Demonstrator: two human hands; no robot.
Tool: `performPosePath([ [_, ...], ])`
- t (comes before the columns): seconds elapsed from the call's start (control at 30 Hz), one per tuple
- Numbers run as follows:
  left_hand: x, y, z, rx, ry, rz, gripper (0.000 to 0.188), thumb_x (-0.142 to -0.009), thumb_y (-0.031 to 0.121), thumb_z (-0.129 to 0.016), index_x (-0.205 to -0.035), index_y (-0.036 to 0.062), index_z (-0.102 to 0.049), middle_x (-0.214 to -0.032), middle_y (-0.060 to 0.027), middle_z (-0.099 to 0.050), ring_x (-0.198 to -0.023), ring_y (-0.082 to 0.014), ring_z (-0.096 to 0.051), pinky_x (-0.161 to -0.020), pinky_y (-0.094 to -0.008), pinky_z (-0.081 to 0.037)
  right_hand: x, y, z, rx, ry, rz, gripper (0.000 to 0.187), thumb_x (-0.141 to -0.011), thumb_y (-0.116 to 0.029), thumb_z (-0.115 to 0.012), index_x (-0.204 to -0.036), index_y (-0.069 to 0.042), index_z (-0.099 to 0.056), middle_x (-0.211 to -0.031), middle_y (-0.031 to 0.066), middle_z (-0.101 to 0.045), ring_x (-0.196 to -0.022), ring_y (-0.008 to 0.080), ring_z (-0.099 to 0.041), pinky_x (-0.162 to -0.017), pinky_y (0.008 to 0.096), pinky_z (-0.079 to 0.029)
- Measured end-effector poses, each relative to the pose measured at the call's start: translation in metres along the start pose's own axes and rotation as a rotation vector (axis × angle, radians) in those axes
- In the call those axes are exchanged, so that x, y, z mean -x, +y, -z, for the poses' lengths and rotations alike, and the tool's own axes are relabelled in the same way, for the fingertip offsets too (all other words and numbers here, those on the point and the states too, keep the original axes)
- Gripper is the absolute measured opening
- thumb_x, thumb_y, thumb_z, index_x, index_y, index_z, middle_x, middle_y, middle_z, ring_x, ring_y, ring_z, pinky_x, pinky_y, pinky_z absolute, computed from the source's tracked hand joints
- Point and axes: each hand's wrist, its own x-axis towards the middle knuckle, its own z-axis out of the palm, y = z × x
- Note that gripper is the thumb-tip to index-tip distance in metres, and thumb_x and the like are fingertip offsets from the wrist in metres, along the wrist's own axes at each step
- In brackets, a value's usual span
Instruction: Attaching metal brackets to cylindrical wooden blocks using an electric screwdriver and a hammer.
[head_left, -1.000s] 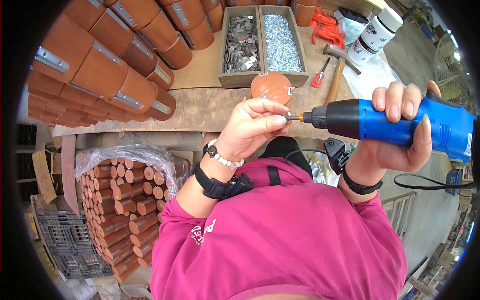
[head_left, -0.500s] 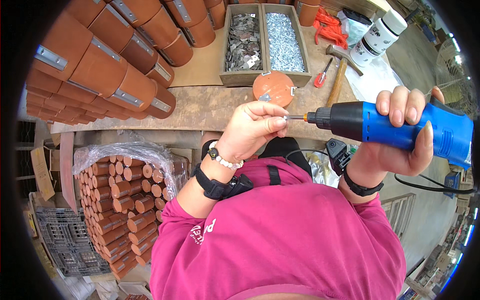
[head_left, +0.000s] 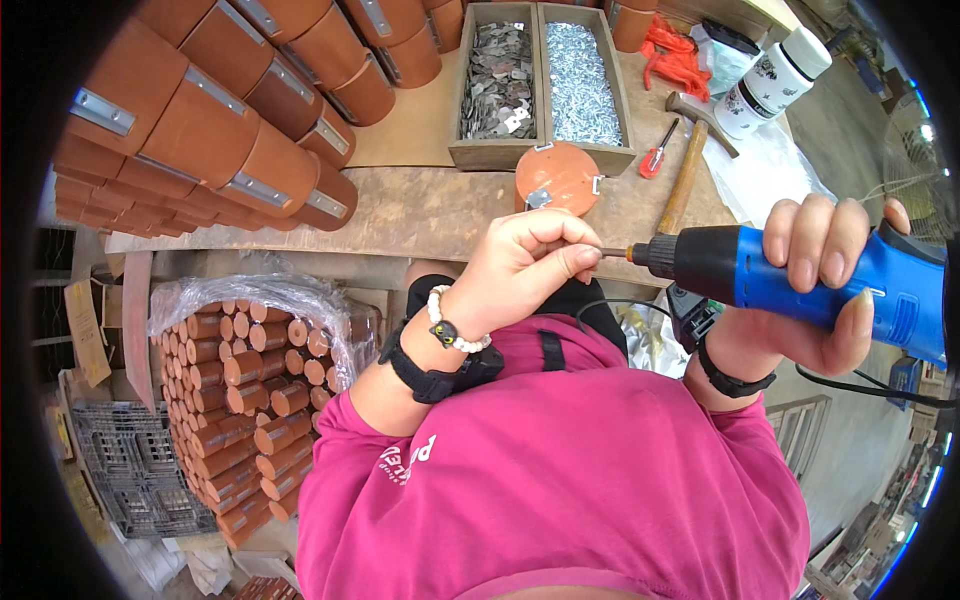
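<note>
My right hand (head_left: pixel 812 248) grips a blue and black electric screwdriver (head_left: pixel 757 266), held level with its bit (head_left: pixel 616 252) pointing left. At the bit's end, my left hand (head_left: pixel 528 268) is closed in a pinch of thumb and fingers. Whatever small piece lies between those fingertips is hidden. Just beyond the left hand stands an orange-brown cylinder (head_left: pixel 562 172) with its round end up. Small metal fittings sit at that end's rim, and a small grey metal plate (head_left: pixel 539 198) lies near its front edge.
Behind the cylinder, a two-part wooden tray (head_left: pixel 541 154) holds grey metal plates and shiny small fasteners. To its right lie a red screwdriver (head_left: pixel 652 162), a hammer (head_left: pixel 684 178) and white bottles (head_left: pixel 768 82). Stacked brown cylinders (head_left: pixel 215 130) crowd the left; more (head_left: pixel 245 400) stand wrapped below.
The fingertips of my left hand have come further around the bit's end, covering a small silvery piece seen there before. Both hands and the electric screwdriver sit slightly lower and to the right.
</note>
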Motion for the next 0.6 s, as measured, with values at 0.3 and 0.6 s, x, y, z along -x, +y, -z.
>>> performPosePath([
  [0.3,-0.056,0.017,0.046,-0.980,-0.062,-0.494,0.012,-0.077,0.010,-0.054,-0.083,0.0018,-0.058,-0.081,-0.0086,-0.054,-0.079,-0.0216,-0.052,-0.072,-0.0296,-0.041,0.008,0.000,0.024,0.028,0.093,-0.024,0.050,-0.077,-0.015,-0.041,-0.121,0.000,-0.022,-0.081,0.0075,-0.044,-0.068,0.0173,-0.043,-0.064,0.0357,-0.039],
  [0.6,-0.104,0.000,0.117,-1.673,0.075,-0.087,0.018,-0.065,0.019,-0.064,-0.080,0.0093,-0.064,-0.083,-0.0066,-0.057,-0.088,-0.0253,-0.049,-0.077,-0.0347,-0.039,0.008,-0.005,0.032,0.075,0.120,-0.004,0.049,-0.078,-0.015,-0.040,-0.120,0.002,-0.023,-0.082,0.0089,-0.044,-0.068,0.0175,-0.043,-0.063,0.0363,-0.039],
])
